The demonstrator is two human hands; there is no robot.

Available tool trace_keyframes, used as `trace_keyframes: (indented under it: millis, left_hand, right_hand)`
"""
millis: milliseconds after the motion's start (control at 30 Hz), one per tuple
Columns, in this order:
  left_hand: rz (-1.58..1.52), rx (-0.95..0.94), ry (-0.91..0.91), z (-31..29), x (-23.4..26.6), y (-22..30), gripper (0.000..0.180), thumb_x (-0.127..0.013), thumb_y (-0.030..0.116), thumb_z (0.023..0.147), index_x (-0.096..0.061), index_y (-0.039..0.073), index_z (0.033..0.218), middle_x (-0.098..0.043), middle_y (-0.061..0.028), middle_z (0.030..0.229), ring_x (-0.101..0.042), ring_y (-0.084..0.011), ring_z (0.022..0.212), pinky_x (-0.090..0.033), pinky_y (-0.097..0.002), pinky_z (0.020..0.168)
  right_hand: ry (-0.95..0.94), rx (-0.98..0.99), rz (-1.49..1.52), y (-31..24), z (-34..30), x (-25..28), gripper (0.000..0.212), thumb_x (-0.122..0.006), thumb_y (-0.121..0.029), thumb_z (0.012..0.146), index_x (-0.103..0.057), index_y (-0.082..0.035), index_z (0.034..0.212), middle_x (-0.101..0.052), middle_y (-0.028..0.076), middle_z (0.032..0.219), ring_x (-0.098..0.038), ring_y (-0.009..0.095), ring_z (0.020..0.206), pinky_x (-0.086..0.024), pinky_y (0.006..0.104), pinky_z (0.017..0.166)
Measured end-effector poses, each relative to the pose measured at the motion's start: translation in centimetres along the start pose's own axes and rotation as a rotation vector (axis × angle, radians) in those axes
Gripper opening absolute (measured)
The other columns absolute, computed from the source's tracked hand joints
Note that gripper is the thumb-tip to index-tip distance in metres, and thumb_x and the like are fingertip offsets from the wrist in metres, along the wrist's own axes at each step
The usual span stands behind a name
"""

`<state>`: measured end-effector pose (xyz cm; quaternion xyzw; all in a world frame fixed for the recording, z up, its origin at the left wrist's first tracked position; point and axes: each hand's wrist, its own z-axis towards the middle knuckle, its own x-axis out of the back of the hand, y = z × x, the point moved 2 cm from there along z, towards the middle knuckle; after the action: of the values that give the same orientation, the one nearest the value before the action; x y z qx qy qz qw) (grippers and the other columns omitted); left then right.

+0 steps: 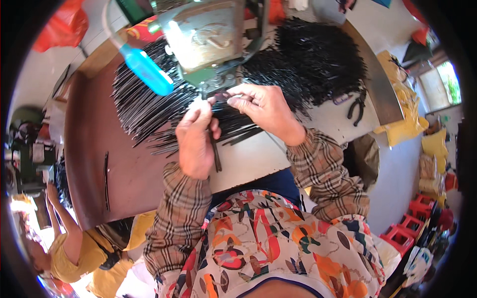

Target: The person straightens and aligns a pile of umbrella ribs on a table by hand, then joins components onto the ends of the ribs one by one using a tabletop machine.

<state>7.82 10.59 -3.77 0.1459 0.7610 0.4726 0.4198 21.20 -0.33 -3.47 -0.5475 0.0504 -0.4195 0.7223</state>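
Note:
Just below the green machine head (203,37), my two hands come close together. My left hand (195,141) is closed around a thin black strip (217,160), whose tail hangs below the fingers toward the table edge. The finger and thumb of my right hand (266,107) pinch a small dark end piece (221,98) beside the left fingertips. Whether this piece belongs to the same strip I cannot tell. Long black strips (149,99) lie in a bundle to the left, and a dense heap of black strips (318,59) spreads to the right.
A blue lamp (146,69) hangs at the machine's left. Black-handled pliers (356,109) lie on the right of the table (248,161). A few loose strips (106,181) rest on the brown left part. Another person in yellow (74,248) works at the lower left. Red stools (400,238) stand at right.

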Motion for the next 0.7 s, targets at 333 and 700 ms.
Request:
trace_keyframes:
  millis: [333, 700]
  left_hand:
    - [0.071, -0.043, -0.016, 2.6, 1.2, -0.6, 0.038, -0.059, 0.000, 0.089, -0.055, -0.006, 0.127, -0.062, -0.0038, 0.081, -0.058, -0.0093, 0.060, -0.047, -0.0202, 0.052]
    - [0.058, -0.006, -0.114, 2.4, 0.7, -0.8, 0.043, -0.056, 0.000, 0.090, -0.050, 0.002, 0.133, -0.057, -0.0003, 0.084, -0.045, -0.0046, 0.059, -0.033, -0.0176, 0.047]
  right_hand:
    - [-0.004, -0.544, 0.537, 0.4, 1.1, -3.3, 0.026, -0.064, -0.022, 0.094, -0.065, 0.000, 0.107, -0.060, 0.001, 0.075, -0.051, 0.003, 0.054, -0.040, 0.0167, 0.045]
    - [0.022, -0.471, 0.583, 1.0, 1.2, -3.9, 0.022, -0.061, -0.018, 0.096, -0.065, 0.001, 0.105, -0.061, 0.001, 0.074, -0.052, 0.003, 0.053, -0.041, 0.0177, 0.045]
